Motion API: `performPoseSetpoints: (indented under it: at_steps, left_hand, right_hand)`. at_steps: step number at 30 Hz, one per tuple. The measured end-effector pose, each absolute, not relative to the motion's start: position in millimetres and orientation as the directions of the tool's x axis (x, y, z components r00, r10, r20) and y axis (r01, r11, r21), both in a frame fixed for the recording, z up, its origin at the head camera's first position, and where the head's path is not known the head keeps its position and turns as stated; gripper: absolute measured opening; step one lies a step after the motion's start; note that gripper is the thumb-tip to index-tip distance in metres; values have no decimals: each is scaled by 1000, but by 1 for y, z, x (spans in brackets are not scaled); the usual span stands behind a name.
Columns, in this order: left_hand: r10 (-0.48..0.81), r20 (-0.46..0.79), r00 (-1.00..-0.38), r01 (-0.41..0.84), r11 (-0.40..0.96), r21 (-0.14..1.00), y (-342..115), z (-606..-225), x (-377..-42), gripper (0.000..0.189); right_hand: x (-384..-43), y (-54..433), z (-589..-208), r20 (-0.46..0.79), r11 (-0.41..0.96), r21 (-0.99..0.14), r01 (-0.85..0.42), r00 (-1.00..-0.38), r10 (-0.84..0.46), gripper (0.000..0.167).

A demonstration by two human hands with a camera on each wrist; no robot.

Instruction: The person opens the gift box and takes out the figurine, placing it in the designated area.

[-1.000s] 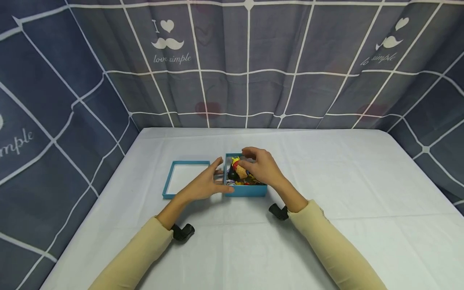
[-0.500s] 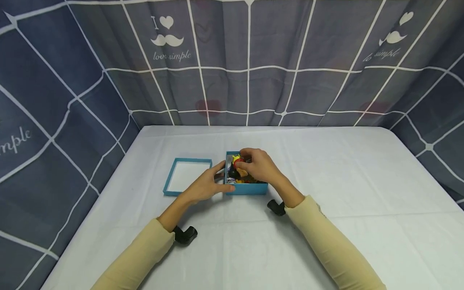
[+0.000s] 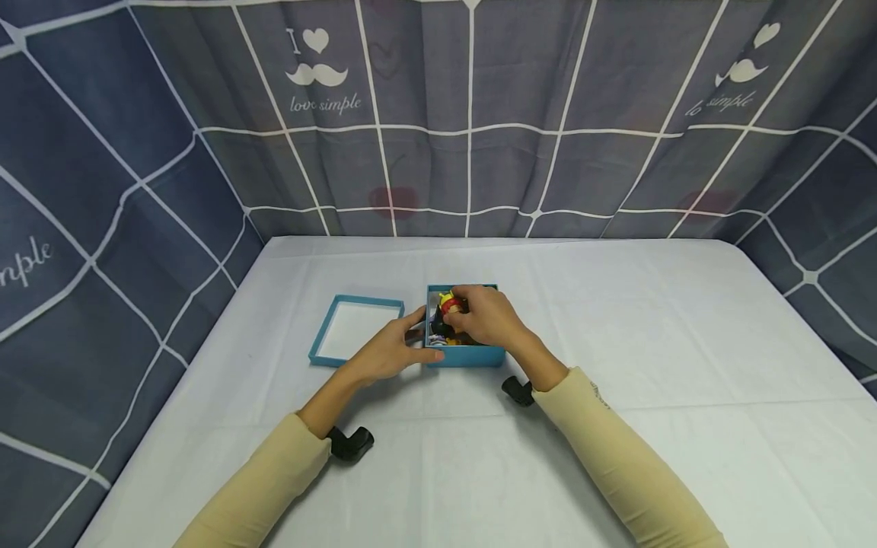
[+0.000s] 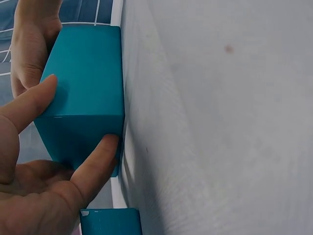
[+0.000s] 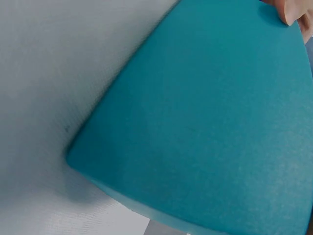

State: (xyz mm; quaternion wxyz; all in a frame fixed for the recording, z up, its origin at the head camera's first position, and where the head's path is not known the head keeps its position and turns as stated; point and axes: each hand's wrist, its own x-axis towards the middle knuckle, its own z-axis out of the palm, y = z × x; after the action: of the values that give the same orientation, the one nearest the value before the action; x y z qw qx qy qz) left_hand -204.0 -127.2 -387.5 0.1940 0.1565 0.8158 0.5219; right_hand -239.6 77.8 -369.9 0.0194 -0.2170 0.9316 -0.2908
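An open teal box (image 3: pixel 468 356) stands on the white table, with small toys inside it. My left hand (image 3: pixel 386 352) steadies its near left corner: the thumb presses the front wall and outstretched fingers touch the left wall, as the left wrist view of the box (image 4: pixel 85 73) shows. Reaching in from above, my right hand (image 3: pixel 489 313) pinches a small yellow toy figure (image 3: pixel 448 301) with a red top. A black item (image 3: pixel 438 326) lies beside the figure. The right hand covers most of the other contents. The right wrist view is filled by a box wall (image 5: pixel 195 122).
To the left lies the teal-rimmed box lid (image 3: pixel 322 335), its white inside facing up. A white cloth covers the table (image 3: pixel 651 342). Grey checked curtains (image 3: pixel 514 91) enclose it at the back and sides.
My right hand has lowered into the box, its thumb and fingers closing on the yellow figure. The left fingers have moved against the box's left wall.
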Motion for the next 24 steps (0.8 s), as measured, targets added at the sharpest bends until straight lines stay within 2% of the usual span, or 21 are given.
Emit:
performPoseSetpoints:
  at_steps: [11,19,24]
  left_hand:
    - [444,-155,-883,44,405,913,-126,-390,-205,97]
    - [444,-152,-883,43,399,916,-126,-390,-204,98]
    - [440,-151,-885,45,405,913,-126,-389,-203,97]
  right_hand:
    - [-238,78,-375,110,718,-600,-352,-926,-361,46]
    - [-238,83,-373,97,641,-699,-317,-930,-354,41]
    - [-238,84,-372,89,624,-712,-321,-924,-373,46]
